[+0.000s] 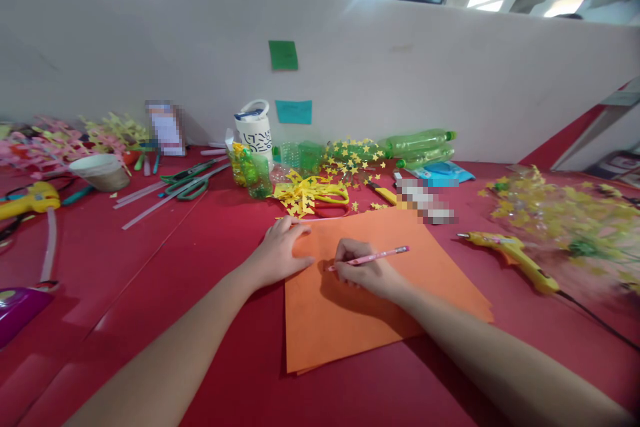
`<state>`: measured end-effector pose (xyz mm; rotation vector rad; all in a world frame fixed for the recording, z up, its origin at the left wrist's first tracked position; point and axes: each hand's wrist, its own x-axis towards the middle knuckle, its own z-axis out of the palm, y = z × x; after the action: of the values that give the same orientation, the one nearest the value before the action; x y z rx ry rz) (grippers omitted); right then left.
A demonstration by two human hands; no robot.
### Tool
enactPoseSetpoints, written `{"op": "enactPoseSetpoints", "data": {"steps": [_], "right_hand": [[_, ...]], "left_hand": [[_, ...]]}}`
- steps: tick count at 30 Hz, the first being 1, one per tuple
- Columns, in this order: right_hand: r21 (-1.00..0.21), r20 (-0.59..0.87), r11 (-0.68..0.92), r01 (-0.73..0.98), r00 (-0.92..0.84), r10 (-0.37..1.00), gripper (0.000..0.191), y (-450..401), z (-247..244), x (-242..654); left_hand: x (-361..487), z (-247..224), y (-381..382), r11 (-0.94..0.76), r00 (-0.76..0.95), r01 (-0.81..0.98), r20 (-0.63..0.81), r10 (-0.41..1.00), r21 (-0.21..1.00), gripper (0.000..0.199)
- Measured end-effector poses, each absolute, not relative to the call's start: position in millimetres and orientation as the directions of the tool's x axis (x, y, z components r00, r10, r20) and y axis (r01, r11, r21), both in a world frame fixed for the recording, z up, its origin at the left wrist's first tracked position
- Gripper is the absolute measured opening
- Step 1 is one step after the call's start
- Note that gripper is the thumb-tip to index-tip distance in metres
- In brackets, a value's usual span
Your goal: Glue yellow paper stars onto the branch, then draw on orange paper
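Note:
Orange paper sheets (365, 320) lie stacked on the red table in front of me. My right hand (363, 267) is closed around a pink pencil (377, 256), its tip down at the top sheet and its eraser end pointing right. On the sheets' left edge rests my left hand (285, 250), fingers spread and holding nothing. Just beyond the paper are yellow star cut-outs (295, 197), yellow-handled scissors (330, 195) and a yellow utility knife (384, 193).
To the right lies a yellow glue gun (515, 257) with its cord, near a blurred bunch of yellow stars (545, 213). Green plastic bottles (420, 143) and a white cup (255, 133) stand or lie by the partition (200, 53). Green-handled scissors (193, 187) and glue sticks (150, 213) are leftward.

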<state>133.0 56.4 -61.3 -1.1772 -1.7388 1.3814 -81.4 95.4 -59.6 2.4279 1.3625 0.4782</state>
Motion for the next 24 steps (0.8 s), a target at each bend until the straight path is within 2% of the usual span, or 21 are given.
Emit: {"op": "enactPoseSetpoints", "data": {"steps": [16,24], "right_hand": [[-0.947,-0.016,0.091,0.307,-0.329,0.944,0.008,59.3,-62.9,130.1],[-0.936,-0.047,0.067,0.346,-0.312,0.949,0.009,59.3,-59.0,128.3]], "left_hand": [[-82.6,-62.1,96.5,-0.498,0.482,0.742,0.160,0.861,0.449,0.046],[-82.6,-61.6,96.8,-0.500,0.492,0.746,0.141,0.859,0.440,0.049]]}}
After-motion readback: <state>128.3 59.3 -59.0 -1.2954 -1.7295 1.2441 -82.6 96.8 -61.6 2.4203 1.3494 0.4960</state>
